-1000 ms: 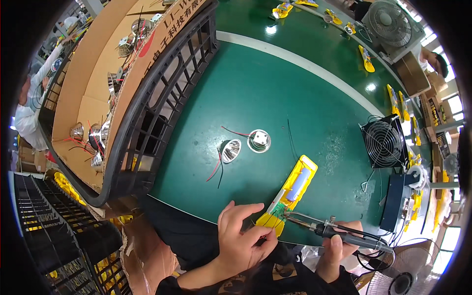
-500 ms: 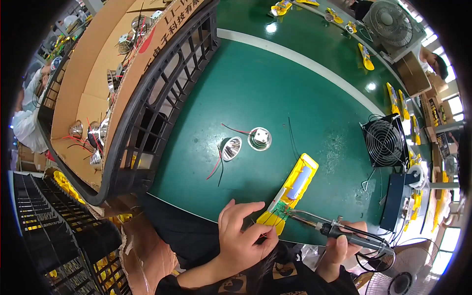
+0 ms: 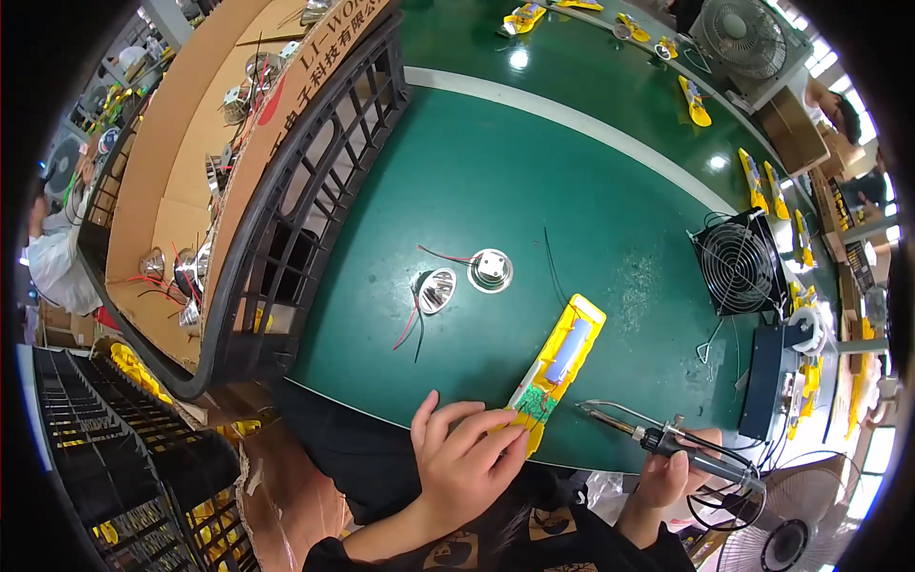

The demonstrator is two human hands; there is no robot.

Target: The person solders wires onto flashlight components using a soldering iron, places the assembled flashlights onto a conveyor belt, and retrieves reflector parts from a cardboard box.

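A yellow plastic casing (image 3: 589, 310) lies tilted on the green bench, holding a lilac cylindrical battery cell (image 3: 570, 351) and a small green circuit board (image 3: 536, 404). My left hand (image 3: 472, 453) closes its thumb and forefinger at the casing's near end, covering part of it; whether a thin wire is also pinched there cannot be seen. In my right hand (image 3: 672, 474) is a soldering iron (image 3: 658, 440) with a thin metal tube along it. Its tip is apart from the board, to the right. Beyond the casing lie a shiny reflector cup (image 3: 438, 290) and a round lamp piece (image 3: 491, 271), both with red and black wires.
A black plastic crate (image 3: 276, 248) with a cardboard box (image 3: 157, 214) of reflectors stands at left. At right are a black fan (image 3: 739, 262) and a dark box-shaped unit (image 3: 765, 381). Yellow casings (image 3: 696, 102) lie along the far green strip, behind a pale rail (image 3: 572, 129).
The soldering iron's tip has lifted off the circuit board and moved right. My left fingers have shifted slightly at the casing's near end. The whole view has moved a little.
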